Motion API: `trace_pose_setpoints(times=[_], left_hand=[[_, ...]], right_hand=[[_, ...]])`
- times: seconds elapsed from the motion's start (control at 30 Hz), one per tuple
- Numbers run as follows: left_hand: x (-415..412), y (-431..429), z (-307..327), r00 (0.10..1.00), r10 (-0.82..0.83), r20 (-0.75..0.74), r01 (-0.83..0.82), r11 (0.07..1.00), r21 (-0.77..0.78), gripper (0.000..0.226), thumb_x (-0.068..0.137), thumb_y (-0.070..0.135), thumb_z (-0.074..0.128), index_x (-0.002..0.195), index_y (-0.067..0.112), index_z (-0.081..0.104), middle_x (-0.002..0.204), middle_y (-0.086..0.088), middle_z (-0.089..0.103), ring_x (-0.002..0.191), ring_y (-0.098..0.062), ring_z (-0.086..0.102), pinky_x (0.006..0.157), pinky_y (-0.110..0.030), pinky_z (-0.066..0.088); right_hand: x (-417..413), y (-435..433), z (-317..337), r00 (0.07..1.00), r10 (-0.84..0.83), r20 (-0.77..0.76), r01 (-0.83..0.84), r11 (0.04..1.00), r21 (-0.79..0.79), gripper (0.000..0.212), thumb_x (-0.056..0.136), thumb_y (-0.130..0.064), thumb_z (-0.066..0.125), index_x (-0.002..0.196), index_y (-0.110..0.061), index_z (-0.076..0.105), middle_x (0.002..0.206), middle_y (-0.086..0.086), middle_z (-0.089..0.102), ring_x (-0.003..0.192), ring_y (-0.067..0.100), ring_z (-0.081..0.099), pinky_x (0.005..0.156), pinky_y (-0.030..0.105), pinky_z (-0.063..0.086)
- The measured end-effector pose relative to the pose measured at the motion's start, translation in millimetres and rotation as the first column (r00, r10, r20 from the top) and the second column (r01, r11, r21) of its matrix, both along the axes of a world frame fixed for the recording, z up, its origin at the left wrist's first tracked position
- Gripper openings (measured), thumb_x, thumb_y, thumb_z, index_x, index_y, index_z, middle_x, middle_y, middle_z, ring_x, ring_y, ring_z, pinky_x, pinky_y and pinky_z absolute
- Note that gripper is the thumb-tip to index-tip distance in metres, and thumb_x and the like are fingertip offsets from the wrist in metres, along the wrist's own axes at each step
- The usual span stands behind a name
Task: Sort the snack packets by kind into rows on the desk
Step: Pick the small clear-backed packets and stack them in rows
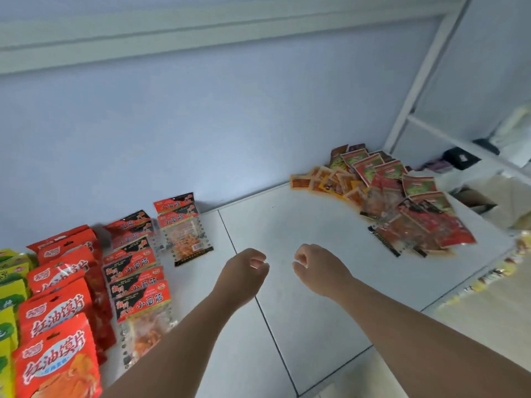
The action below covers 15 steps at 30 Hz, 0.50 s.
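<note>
Both bare hands are held above the white surface (pixel 301 231), near its middle. The left hand (pixel 244 271) and the right hand (pixel 316 268) are loosely curled, each grip closed with nothing seen inside. At the left, three sorted rows are laid: yellow-green packets (pixel 10 285) at the edge, then red plastic packets with white lettering (pixel 57 311), then red-and-black clear-window packets (pixel 138 277). An unsorted heap of small mixed packets (pixel 388 196) is seen at the far right corner.

Rows of flat red plastic snack packets (pixel 61 308) lie at the white tabletop's (pixel 301 282) left; a mixed heap of small foil packets (pixel 388 196) sits far right, against the wall.
</note>
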<state>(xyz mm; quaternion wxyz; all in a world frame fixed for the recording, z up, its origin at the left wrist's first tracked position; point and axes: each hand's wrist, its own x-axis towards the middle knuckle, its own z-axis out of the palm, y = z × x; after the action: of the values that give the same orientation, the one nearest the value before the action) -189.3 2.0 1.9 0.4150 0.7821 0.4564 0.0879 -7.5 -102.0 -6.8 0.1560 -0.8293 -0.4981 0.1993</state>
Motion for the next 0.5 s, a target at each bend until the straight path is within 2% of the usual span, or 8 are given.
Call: trace_pose_setpoints(times=[0.33,0.5], left_hand=[[104.8,-99.9,8.7,0.98,-0.186,-0.072,0.189,0.981,0.036,0.02,0.094,0.032,0.065,0.113,0.029,0.069,0.102,0.02,0.068,0.094,0.002,0.063,0.072,-0.011,0.042],[137.3,-140.5,5.3,0.971,-0.221,-0.088,0.224,0.974,0.026,0.017,0.095,0.034,0.064,0.112,0.033,0.067,0.105,0.019,0.068,0.093,0.009,0.059,0.07,-0.006,0.037]], right_hand=[[95.8,-150.1,10.8,0.973,-0.189,-0.133,0.194,0.981,0.024,0.029,0.099,-0.035,0.052,0.121,-0.019,0.061,0.115,-0.004,0.064,0.101,0.013,0.061,0.086,0.029,0.051],[125.8,-211.0,3.9,0.914,-0.316,-0.257,0.334,0.942,0.03,0.027,0.098,-0.035,0.054,0.119,-0.019,0.061,0.112,-0.006,0.066,0.101,0.011,0.06,0.086,0.029,0.052]])
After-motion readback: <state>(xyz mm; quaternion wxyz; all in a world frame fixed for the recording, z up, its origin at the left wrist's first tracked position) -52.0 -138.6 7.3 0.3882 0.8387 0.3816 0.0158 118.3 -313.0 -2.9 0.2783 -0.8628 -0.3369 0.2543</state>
